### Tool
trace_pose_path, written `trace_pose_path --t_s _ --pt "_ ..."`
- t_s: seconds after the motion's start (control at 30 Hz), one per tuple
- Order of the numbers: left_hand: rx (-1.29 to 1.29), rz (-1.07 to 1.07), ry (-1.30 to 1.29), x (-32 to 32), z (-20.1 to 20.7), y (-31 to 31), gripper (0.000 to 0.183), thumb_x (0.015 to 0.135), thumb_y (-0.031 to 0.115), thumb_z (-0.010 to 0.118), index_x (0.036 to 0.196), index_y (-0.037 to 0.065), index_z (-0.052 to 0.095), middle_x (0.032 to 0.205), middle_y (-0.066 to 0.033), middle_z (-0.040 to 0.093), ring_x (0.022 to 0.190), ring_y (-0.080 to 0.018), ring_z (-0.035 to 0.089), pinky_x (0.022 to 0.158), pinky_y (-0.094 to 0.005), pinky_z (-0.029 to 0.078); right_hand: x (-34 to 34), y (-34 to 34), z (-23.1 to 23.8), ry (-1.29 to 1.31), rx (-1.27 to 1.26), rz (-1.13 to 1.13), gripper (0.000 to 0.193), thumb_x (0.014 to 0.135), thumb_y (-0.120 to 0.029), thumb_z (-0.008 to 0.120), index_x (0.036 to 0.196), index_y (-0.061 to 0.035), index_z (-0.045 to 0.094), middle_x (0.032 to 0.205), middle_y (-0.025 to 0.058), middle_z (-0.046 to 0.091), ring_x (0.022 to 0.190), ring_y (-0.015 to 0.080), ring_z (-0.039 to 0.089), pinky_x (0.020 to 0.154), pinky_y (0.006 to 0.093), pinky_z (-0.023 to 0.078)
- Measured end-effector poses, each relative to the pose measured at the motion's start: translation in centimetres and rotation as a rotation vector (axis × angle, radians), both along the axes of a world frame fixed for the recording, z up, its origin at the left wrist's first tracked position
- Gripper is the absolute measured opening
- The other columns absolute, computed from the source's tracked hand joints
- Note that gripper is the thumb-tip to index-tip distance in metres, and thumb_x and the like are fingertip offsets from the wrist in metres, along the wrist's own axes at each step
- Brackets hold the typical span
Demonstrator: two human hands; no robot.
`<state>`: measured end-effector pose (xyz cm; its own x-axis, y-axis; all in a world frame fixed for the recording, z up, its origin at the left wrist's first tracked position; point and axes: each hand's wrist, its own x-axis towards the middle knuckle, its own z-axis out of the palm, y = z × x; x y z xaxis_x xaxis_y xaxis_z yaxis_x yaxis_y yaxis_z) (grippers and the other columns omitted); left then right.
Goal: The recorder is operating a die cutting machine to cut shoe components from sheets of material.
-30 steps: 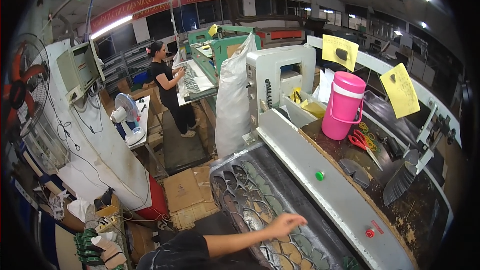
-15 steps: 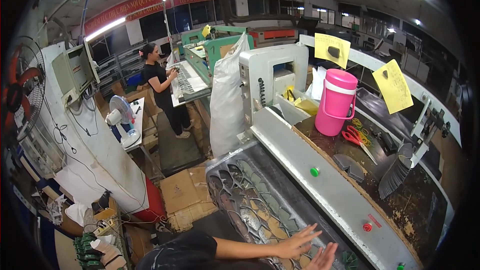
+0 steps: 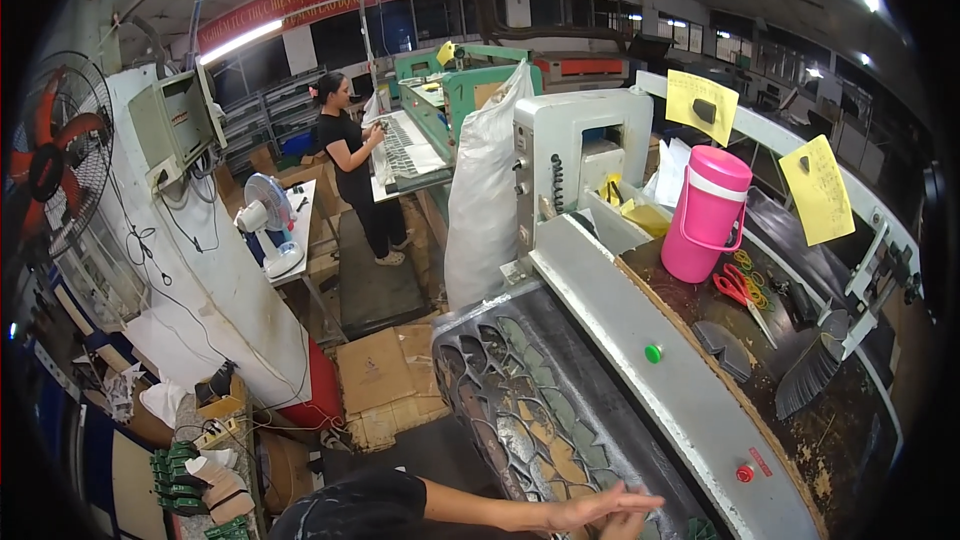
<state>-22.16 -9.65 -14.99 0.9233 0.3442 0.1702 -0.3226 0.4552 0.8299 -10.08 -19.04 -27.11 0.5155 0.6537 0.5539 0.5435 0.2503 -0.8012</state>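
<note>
Grey beam point(image 3: 690, 410): landmark. Lattice-cut sheet point(image 3: 522, 410): left of beam, long axis roughly parallel to it. Left hand point(image 3: 592, 510): overlapping sheet's near end, contact uncertain; fingers extended, nothing seen gripped. Right hand point(image 3: 624, 527): nearer beam, partly hidden; grip cannot be told.

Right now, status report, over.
Left hand open, partly hiding right hand. Leaf-holed sheet lies on dark bed. Left wrist crosses its nearest visible part.

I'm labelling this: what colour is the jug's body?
The jug's body is bright pink, clearest in the head view.
</note>
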Motion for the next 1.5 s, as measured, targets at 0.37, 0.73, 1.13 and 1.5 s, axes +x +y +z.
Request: trace_pose_path --t_s 0.37,0.73,1.13,1.5 --pt "0.482 0.034 0.492 0.9 -0.7 -3.5 0.062 0.114 0.041 0.056 0.163 0.006 0.043 0.112 -0.0103 0.077 0.097 -0.0183 0.073 0.082 -0.0347 0.059 3.4 -3.8 4.1 0.674 -0.276 0.039 0.031 0.11 -0.018 0.065 0.129 0.0062 0.071 0.118 0.0191 0.076 0.106 0.0237 0.072 0.09 0.0363 0.06" --pt "0.687 -0.013 0.573 0.9 3.3 -2.4 0.064 0.106 0.039 0.071 0.159 0.01 0.05 0.099 -0.011 0.079 0.087 -0.0182 0.076 0.075 -0.035 0.061 4.4 -4.5 3.6 0.637 -0.299 -0.095 0.02 0.104 -0.015 0.073 0.113 0.0026 0.077 0.094 0.0104 0.077 0.083 0.0182 0.071 0.075 0.0321 0.058" --pt "0.863 0.036 0.882 -5.8 -3.8 3.6 0.058 0.11 0.043 0.059 0.154 0.005 0.055 0.13 -0.0211 0.073 0.118 -0.0322 0.073 0.097 -0.0446 0.057 2.8 -1.4 7.6 0.421 -0.455 -0.055 0.008 0.097 -0.004 0.075 0.093 0.0024 0.078 0.087 0.0094 0.077 0.084 0.0185 0.068 0.078 0.0352 0.056" --pt "1.082 0.482 0.732 -8.2 -13.6 1.9 0.032 0.107 0.032 0.063 0.121 0.005 0.073 0.102 -0.0162 0.075 0.092 -0.0373 0.073 0.082 -0.0493 0.057 2.2 2.7 20.7 0.352 0.224 0.34 0.027 0.098 0.0 0.073 0.082 -0.0037 0.052 0.089 0.0147 0.066 0.084 0.0245 0.063 0.082 0.0396 0.053"
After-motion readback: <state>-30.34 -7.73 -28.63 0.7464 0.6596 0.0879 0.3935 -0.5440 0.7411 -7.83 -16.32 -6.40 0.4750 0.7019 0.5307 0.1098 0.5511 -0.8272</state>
